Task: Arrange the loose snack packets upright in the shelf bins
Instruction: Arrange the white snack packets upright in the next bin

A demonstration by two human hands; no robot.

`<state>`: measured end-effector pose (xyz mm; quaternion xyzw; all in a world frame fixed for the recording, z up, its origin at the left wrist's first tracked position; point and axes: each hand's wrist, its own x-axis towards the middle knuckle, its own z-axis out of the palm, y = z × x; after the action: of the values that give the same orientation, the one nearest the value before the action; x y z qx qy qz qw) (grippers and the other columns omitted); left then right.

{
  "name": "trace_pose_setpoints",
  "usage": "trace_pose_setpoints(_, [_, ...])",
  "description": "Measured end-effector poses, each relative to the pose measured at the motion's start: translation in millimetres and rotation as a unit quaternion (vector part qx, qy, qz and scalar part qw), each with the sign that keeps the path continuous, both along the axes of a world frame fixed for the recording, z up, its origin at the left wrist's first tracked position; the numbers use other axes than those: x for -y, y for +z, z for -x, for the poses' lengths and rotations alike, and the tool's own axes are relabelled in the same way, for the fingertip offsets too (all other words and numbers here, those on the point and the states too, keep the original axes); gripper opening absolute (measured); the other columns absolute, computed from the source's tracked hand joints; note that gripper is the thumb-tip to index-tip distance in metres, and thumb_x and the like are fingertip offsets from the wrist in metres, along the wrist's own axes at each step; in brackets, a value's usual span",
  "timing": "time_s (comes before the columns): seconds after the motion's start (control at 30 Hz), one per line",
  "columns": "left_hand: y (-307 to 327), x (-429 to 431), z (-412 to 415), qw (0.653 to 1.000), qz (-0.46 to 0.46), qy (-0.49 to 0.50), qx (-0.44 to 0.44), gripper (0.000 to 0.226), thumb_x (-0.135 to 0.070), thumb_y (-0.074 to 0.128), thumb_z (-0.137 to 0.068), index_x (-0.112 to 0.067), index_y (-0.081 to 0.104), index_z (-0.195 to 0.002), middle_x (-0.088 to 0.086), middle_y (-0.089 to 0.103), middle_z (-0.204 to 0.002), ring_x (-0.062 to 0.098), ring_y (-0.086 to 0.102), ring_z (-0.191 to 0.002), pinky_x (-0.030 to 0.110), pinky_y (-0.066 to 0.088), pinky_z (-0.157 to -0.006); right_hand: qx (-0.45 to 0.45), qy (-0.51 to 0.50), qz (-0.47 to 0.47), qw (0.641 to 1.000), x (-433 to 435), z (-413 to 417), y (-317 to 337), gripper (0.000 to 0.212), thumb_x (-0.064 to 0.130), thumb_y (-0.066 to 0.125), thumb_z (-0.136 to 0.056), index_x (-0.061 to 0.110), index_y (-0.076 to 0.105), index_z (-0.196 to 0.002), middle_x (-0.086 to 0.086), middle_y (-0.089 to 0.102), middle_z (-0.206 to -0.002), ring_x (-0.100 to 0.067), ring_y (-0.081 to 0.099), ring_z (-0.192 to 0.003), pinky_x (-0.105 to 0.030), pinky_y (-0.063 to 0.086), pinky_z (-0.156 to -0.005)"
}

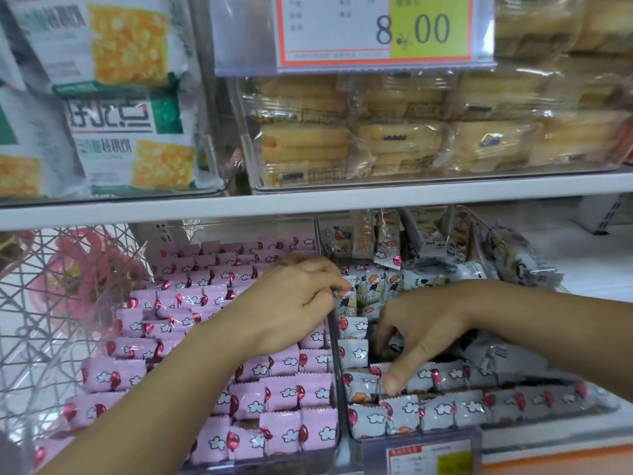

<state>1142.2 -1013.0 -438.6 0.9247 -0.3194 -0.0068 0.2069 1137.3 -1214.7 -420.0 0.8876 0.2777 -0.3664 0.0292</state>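
Packets (356, 353) may topple if knocked: left hand (294, 303) pinches one, right hand (421, 323) digs among them, grip hidden.

A shop, at a snack aisle. A price tag (376, 29) reads 8.00 above clear shelf bins (337, 389). Wrapped biscuit packs (394, 138) fill the upper shelf (308, 200).

Landmark: white shelf board (308, 200).
Below it, left: pink packets (274, 399), white clouds, red balloons.
Below it, right: pale grey packets (445, 409), same cloud-and-balloon print. Nearer the board, cartoon packets (380, 282), cream with an orange-haired figure.
Below it, far left: white wire basket (30, 293), pink wrap inside.
Above it, left: white bags (130, 142), green band, yellow cracker squares.
Above it, right: golden cakes (308, 145) in clear film, dark blue marks.
Well above it: price tag (376, 29), orange-red border, yellow-green panel, grey digits.
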Motion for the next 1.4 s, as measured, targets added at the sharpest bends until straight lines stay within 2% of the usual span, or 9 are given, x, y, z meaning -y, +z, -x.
trace_pose_setpoints(0.2, [4.1,-1.6,2.2,0.999,0.019,0.000,0.028,0.054,-0.032,0.027,-0.083,-0.027,0.060,-0.126,-0.014,0.049,-0.135,-0.001,0.037,-0.121,0.011,0.025,-0.096,0.057,-0.012,-0.042,0.997,2.0,-0.8,-3.3,0.095,0.091,0.049,-0.050,0.018,0.068,-0.109,0.002,0.068,-0.113,-0.014,0.062,-0.104,-0.037,0.050,-0.094])
trace_pose_setpoints(0.4, [7.2,-3.2,0.5,0.998,0.043,-0.016,0.046,0.049,-0.026,0.030,-0.083,-0.023,0.064,-0.119,-0.013,0.055,-0.125,-0.005,0.041,-0.114,-0.003,0.021,-0.091,-0.032,-0.033,-0.006,0.999,-1.8,-10.2,8.4,0.069,0.058,0.064,-0.079,0.021,0.052,-0.135,0.009,0.045,-0.143,-0.011,0.040,-0.131,-0.033,0.031,-0.112])
trace_pose_setpoints(0.6, [4.9,-1.1,-0.1,0.997,0.062,-0.019,0.041,0.047,-0.027,0.031,-0.084,-0.020,0.066,-0.114,-0.017,0.053,-0.114,-0.004,0.045,-0.109,0.004,0.030,-0.092,0.002,-0.078,-0.153,0.985,10.6,-17.9,-2.7,0.028,0.035,0.061,-0.087,0.030,0.057,-0.115,0.000,0.061,-0.112,-0.011,0.059,-0.088,-0.036,0.050,-0.086])
trace_pose_setpoints(0.7, [0.8,2.4,-1.1,0.998,0.049,-0.030,0.034,0.046,-0.028,0.032,-0.083,-0.020,0.068,-0.111,-0.014,0.058,-0.116,-0.003,0.048,-0.106,0.011,0.035,-0.093,0.044,-0.073,-0.190,0.978,13.4,-16.0,-9.5,0.034,0.026,0.064,-0.088,0.029,0.050,-0.119,0.006,0.058,-0.100,0.004,0.050,-0.050,-0.014,0.040,-0.056])
trace_pose_setpoints(0.8, [-0.3,2.3,-1.9,0.997,0.060,-0.036,0.031,0.050,-0.035,0.029,-0.082,-0.018,0.071,-0.104,-0.014,0.061,-0.111,-0.003,0.051,-0.101,0.012,0.037,-0.090,0.083,-0.062,-0.205,0.973,12.1,-13.9,-11.5,0.026,0.027,0.060,-0.092,0.025,0.052,-0.116,0.020,0.050,-0.096,0.021,0.049,-0.054,-0.004,0.034,-0.053])
trace_pose_setpoints(0.97, [6.0,1.9,-1.2,0.996,0.079,-0.027,0.026,0.035,-0.024,0.040,-0.084,-0.019,0.073,-0.096,-0.014,0.064,-0.102,-0.003,0.053,-0.098,0.001,0.033,-0.081,0.143,-0.074,-0.197,0.967,16.3,-9.6,-12.0,0.030,0.037,0.058,-0.091,0.030,0.045,-0.117,0.006,0.052,-0.065,0.001,0.046,-0.045,-0.017,0.035,-0.049])
trace_pose_setpoints(1.1, [5.4,6.8,-0.8,0.997,0.065,-0.034,0.014,0.025,-0.024,0.049,-0.083,-0.019,0.073,-0.084,-0.011,0.067,-0.094,0.002,0.055,-0.098,0.005,0.037,-0.083,0.191,-0.064,-0.179,0.963,22.3,-6.3,-13.8,0.033,0.029,0.060,-0.088,0.036,0.049,-0.118,0.000,0.064,-0.095,-0.009,0.058,-0.064,-0.037,0.051,-0.076])
trace_pose_setpoints(1.23, [6.4,9.5,-0.3,0.998,0.048,-0.034,0.022,0.021,-0.016,0.055,-0.086,-0.020,0.075,-0.084,-0.008,0.070,-0.097,0.000,0.051,-0.106,-0.002,0.026,-0.090,0.197,-0.116,-0.220,0.948,24.3,2.0,-5.8,0.035,0.026,0.062,-0.087,0.035,0.055,-0.121,0.009,0.060,-0.121,-0.011,0.064,-0.083,-0.033,0.051,-0.086])
trace_pose_setpoints(1.4, [5.1,10.1,-5.0,0.998,-0.035,-0.036,0.026,0.039,-0.038,0.037,-0.080,-0.027,0.075,-0.086,-0.018,0.069,-0.097,-0.013,0.036,-0.111,0.038,0.013,-0.118,0.207,-0.142,-0.258,0.933,22.9,13.3,-1.6,0.030,0.042,0.066,-0.085,0.032,0.060,-0.112,0.015,0.057,-0.126,-0.001,0.051,-0.114,-0.024,0.040,-0.100])
